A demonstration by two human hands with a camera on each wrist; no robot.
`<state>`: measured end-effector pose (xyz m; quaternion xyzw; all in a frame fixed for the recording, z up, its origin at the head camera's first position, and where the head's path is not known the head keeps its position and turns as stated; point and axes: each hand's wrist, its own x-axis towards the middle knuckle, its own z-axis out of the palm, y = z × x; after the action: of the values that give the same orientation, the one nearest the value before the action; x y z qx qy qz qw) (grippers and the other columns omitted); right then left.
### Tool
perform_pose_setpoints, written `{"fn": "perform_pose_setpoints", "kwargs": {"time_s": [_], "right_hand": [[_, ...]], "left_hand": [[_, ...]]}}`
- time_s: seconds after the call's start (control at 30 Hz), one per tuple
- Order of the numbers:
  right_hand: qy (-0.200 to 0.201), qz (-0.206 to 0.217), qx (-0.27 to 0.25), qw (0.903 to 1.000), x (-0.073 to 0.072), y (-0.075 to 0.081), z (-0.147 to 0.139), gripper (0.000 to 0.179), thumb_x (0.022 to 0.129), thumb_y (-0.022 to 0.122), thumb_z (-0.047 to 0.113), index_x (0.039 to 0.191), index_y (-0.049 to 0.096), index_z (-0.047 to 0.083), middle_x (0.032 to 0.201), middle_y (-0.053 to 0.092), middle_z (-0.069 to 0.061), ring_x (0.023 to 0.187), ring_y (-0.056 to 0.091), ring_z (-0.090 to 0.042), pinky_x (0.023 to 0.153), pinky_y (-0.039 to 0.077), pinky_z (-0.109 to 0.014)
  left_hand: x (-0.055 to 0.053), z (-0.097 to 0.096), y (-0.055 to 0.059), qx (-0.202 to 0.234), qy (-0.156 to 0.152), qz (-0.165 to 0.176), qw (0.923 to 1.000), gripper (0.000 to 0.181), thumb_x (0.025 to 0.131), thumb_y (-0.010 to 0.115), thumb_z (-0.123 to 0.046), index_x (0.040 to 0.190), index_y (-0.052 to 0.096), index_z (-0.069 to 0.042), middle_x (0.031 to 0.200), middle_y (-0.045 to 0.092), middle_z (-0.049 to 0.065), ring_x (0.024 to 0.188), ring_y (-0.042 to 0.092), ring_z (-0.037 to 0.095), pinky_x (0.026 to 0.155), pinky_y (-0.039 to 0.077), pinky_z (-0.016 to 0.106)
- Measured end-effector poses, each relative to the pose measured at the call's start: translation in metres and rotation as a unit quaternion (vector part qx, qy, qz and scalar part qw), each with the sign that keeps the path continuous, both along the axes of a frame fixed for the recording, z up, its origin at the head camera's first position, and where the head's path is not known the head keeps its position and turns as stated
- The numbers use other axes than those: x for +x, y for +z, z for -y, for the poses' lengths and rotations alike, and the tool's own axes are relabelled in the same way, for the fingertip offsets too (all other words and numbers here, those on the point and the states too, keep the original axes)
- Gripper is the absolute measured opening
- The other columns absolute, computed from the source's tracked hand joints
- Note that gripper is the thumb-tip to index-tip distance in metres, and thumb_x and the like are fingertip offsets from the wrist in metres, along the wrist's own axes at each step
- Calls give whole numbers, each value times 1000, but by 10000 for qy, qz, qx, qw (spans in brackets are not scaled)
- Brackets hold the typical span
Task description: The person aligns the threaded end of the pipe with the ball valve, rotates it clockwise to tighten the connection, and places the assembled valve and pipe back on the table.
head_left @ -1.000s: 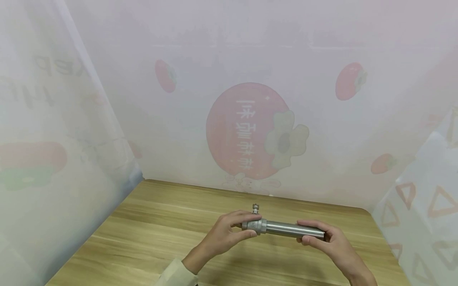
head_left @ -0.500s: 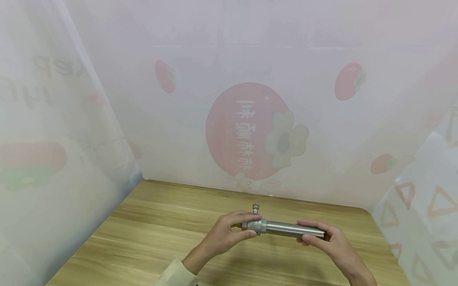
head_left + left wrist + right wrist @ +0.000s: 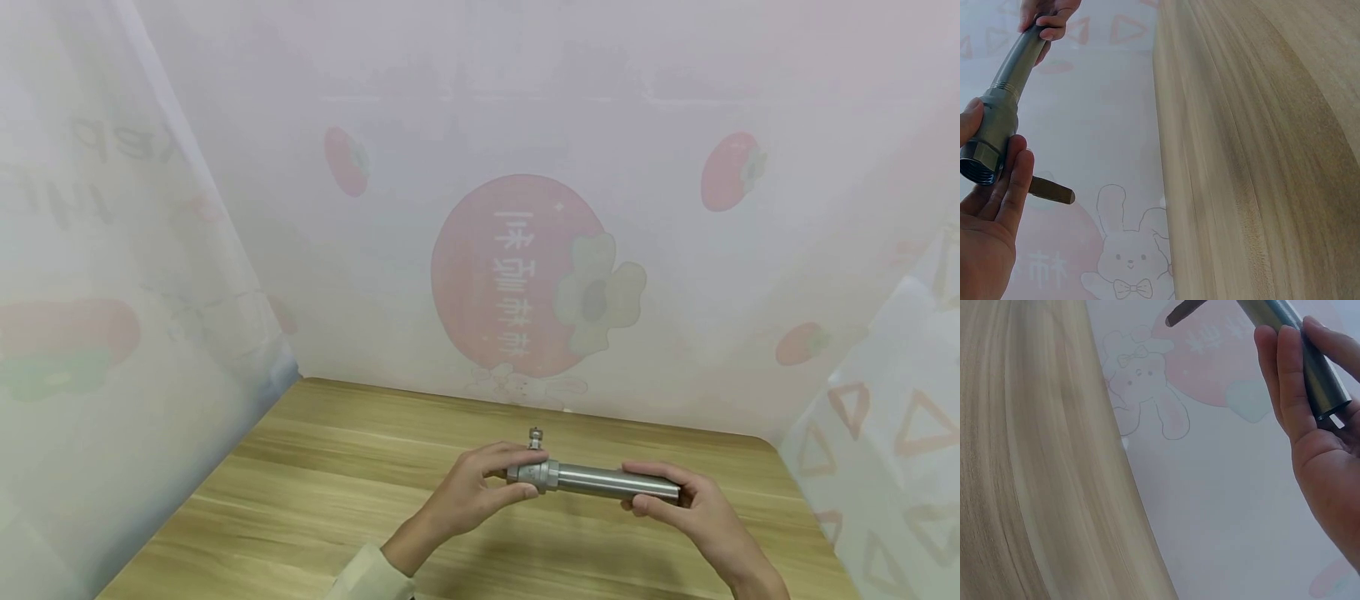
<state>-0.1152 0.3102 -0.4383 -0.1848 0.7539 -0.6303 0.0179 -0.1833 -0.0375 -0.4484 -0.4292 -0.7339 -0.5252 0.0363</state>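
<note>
While the steel tube (image 3: 600, 481) and its joined fitting (image 3: 542, 475) are held above the tabletop (image 3: 315, 467), their shared long axis roughly parallel to its far edge, the left hand (image 3: 472, 496) pinches the fitting and the right hand (image 3: 699, 506), nearer the plain end, grips the tube there.

Pale sheets (image 3: 480, 125) with faint red prints (image 3: 465, 283) enclose three sides of a wood-grain tabletop (image 3: 322, 467).
</note>
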Motion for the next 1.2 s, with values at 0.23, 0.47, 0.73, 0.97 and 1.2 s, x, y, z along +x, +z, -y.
{"fn": "perform_pose_setpoints", "kwargs": {"time_s": [0.23, 0.47, 0.73, 0.97, 1.2], "right_hand": [[28, -46, 55, 10000, 0, -2, 0, 44, 104, 69, -2, 147, 61, -7, 124, 80, -2, 105, 80, -19, 95, 66, -32], [-64, -3, 116, 9999, 1, 0, 0, 43, 105, 69, 0, 146, 61, -7, 121, 81, -4, 104, 80, -19, 95, 66, -32], [-78, 109, 91, 9999, 2, 2, 0, 43, 106, 68, 2, 147, 60, -8, 122, 81, -7, 105, 81, -21, 96, 66, -33], [-50, 50, 95, 9999, 1, 2, 0, 40, 107, 67, 2, 146, 62, -6, 121, 81, -7, 103, 81, -21, 94, 67, -34], [-81, 110, 100, 9999, 1, 2, -1, 39, 108, 66, 4, 145, 62, -7, 119, 81, -10, 102, 81, -21, 92, 67, -35]], "left_hand": [[0, 0, 0, -14, 12, 6, 10000, 45, 101, 79, -22, 144, 71, -13, 138, 74, 7, 113, 70, 8, 94, 65, 30], [-1, 1, -1, -20, -6, -18, 10000, 45, 101, 79, -21, 143, 71, -8, 139, 74, 8, 113, 70, 9, 93, 64, 30], [0, 1, -2, -30, -20, -19, 10000, 45, 101, 79, -20, 143, 70, -6, 139, 74, 9, 114, 70, 9, 93, 64, 30], [0, 1, -1, -27, -9, -32, 10000, 46, 101, 79, -21, 144, 70, -9, 139, 74, 9, 114, 70, 9, 94, 64, 30], [0, 1, -1, -30, -5, -62, 10000, 45, 101, 79, -20, 144, 71, -10, 139, 74, 9, 114, 70, 10, 94, 64, 30]]}}
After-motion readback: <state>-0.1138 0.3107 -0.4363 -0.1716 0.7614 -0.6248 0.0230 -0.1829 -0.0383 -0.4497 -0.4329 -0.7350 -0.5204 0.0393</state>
